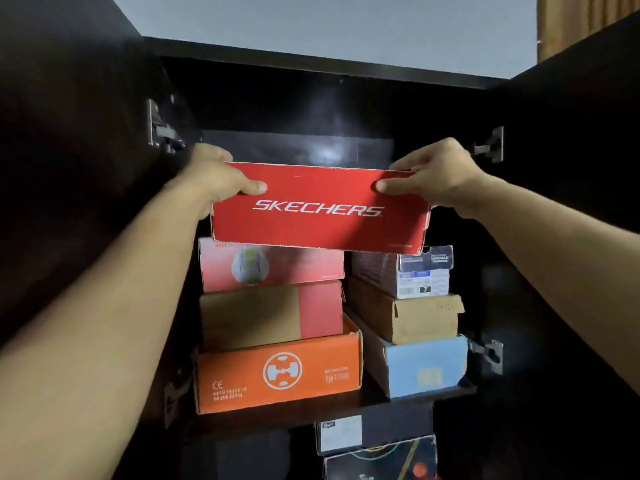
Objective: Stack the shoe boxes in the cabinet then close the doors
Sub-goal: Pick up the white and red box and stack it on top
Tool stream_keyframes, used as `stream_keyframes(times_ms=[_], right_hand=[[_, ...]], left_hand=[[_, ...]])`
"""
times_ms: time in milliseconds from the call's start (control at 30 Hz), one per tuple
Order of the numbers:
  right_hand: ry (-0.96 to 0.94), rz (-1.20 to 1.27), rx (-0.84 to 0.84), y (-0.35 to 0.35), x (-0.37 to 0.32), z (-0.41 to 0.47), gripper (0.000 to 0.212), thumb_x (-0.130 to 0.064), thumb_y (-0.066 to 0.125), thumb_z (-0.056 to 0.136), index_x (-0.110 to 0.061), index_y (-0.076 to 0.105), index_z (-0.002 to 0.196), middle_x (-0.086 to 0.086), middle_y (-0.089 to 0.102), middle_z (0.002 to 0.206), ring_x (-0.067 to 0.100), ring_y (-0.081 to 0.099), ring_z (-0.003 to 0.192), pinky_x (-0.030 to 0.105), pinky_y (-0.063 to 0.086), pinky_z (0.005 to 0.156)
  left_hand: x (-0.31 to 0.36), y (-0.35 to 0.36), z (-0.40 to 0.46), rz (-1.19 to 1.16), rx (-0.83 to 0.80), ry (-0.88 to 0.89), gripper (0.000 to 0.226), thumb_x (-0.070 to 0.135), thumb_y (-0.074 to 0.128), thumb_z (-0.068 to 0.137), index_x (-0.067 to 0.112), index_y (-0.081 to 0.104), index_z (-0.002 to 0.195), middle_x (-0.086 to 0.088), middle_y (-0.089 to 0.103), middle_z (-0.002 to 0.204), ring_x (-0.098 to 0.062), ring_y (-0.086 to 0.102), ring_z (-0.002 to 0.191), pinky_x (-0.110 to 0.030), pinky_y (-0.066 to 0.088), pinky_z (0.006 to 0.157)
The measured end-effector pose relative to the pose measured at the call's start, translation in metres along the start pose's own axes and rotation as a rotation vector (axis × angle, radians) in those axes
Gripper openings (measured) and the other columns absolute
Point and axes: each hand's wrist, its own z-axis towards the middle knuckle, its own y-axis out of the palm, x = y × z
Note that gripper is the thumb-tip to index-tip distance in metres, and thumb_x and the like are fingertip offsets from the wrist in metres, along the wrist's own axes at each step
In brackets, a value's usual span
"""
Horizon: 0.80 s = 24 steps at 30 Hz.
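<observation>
Both arms reach up and forward; the left hand (pixel 211 178) and right hand (pixel 436 178) grip with thumbs in front.

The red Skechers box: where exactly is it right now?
Head view, centre: the red Skechers box is held by the left hand and right hand atop both stacks.

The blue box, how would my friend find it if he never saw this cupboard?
Look inside the open dark cabinet, on the shelf packed with shoe boxes. Go to the right-hand pile, under the plain brown box. The blue box sits at the bottom, the only pale blue one, with a small yellowish label on its end.
</observation>
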Motion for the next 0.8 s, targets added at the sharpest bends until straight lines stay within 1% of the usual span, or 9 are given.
stream_keyframes(times_ms=[33, 100, 167, 233, 333, 467, 567, 667, 800], right_hand=[[-0.008, -0.004, 0.006, 0.009, 0.002, 0.012, 0.055, -0.04, 0.091, 0.054, -0.018, 0.075, 0.101, 0.002, 0.069, 0.102, 0.019, 0.068, 0.091, 0.034, 0.058, 0.075], [-0.028, -0.011, -0.008, 0.027, 0.009, 0.037, 0.048, -0.031, 0.091, 0.059, -0.017, 0.074, 0.103, 0.005, 0.07, 0.107, 0.018, 0.068, 0.093, 0.034, 0.057, 0.081], [-0.052, -0.024, -0.033, 0.046, 0.015, 0.057, 0.049, -0.023, 0.09, 0.062, -0.016, 0.073, 0.107, 0.007, 0.068, 0.114, 0.018, 0.066, 0.099, 0.032, 0.055, 0.087], [-0.069, -0.048, -0.048, 0.066, 0.022, 0.074, 0.051, -0.02, 0.088, 0.065, -0.016, 0.07, 0.112, 0.008, 0.067, 0.119, 0.017, 0.064, 0.105, 0.029, 0.052, 0.092], [-0.12, -0.122, -0.032, 0.096, 0.031, 0.092, 0.044, -0.021, 0.084, 0.07, -0.017, 0.071, 0.111, 0.005, 0.069, 0.113, 0.017, 0.063, 0.104, 0.02, 0.044, 0.089], [-0.151, -0.155, 0.019, 0.13, 0.04, 0.115, 0.044, -0.024, 0.078, 0.076, -0.02, 0.067, 0.118, 0.007, 0.066, 0.117, 0.021, 0.058, 0.111, 0.017, 0.036, 0.091], [-0.111, -0.18, 0.05, 0.152, 0.046, 0.128, 0.051, -0.026, 0.077, 0.077, -0.02, 0.062, 0.126, 0.012, 0.059, 0.126, 0.028, 0.057, 0.113, 0.028, 0.042, 0.099], [-0.046, -0.186, 0.132, 0.172, 0.052, 0.13, 0.055, -0.031, 0.076, 0.078, -0.022, 0.056, 0.13, 0.014, 0.058, 0.124, 0.036, 0.057, 0.113, 0.037, 0.045, 0.096], [-0.018, -0.229, 0.077, 0.19, 0.058, 0.13, 0.067, -0.032, 0.071, 0.083, -0.032, 0.039, 0.142, 0.015, 0.06, 0.123, 0.04, 0.056, 0.114, 0.042, 0.047, 0.094]], left_hand=[[-0.004, 0.001, 0.011, 0.009, 0.019, 0.0, 0.084, 0.011, 0.087, 0.064, 0.01, 0.043, 0.136, -0.009, 0.056, 0.126, -0.024, 0.061, 0.104, -0.028, 0.049, 0.059], [-0.015, 0.004, 0.034, 0.049, 0.071, 0.016, 0.084, 0.012, 0.087, 0.065, 0.009, 0.043, 0.136, -0.011, 0.054, 0.13, -0.025, 0.058, 0.111, -0.036, 0.054, 0.082], [-0.028, 0.007, 0.053, 0.105, 0.127, 0.049, 0.082, 0.014, 0.087, 0.066, 0.007, 0.045, 0.135, -0.012, 0.052, 0.134, -0.026, 0.055, 0.117, -0.039, 0.047, 0.1], [-0.041, 0.012, 0.068, 0.179, 0.2, 0.083, 0.078, 0.018, 0.087, 0.066, 0.007, 0.049, 0.133, -0.012, 0.053, 0.134, -0.026, 0.054, 0.12, -0.039, 0.045, 0.103], [-0.058, 0.02, 0.085, 0.302, 0.33, 0.135, 0.07, 0.024, 0.087, 0.066, 0.007, 0.057, 0.127, -0.012, 0.059, 0.129, -0.027, 0.056, 0.117, -0.033, 0.045, 0.101], [-0.083, 0.028, 0.105, 0.448, 0.409, 0.173, 0.059, 0.029, 0.082, 0.071, 0.011, 0.06, 0.124, -0.017, 0.058, 0.127, -0.033, 0.054, 0.117, -0.037, 0.045, 0.097], [-0.1, 0.035, 0.116, 0.55, 0.463, 0.211, 0.055, 0.031, 0.077, 0.077, 0.013, 0.058, 0.125, -0.019, 0.049, 0.129, -0.038, 0.046, 0.121, -0.041, 0.041, 0.097], [-0.113, 0.046, 0.122, 0.715, 0.526, 0.335, 0.052, 0.028, 0.07, 0.083, 0.013, 0.055, 0.13, -0.016, 0.04, 0.142, -0.037, 0.033, 0.13, -0.046, 0.034, 0.104], [-0.129, 0.054, 0.134, 0.926, 0.445, 0.459, 0.055, 0.017, 0.059, 0.09, 0.016, 0.042, 0.142, -0.011, 0.024, 0.157, -0.03, 0.015, 0.145, -0.047, 0.016, 0.116]])
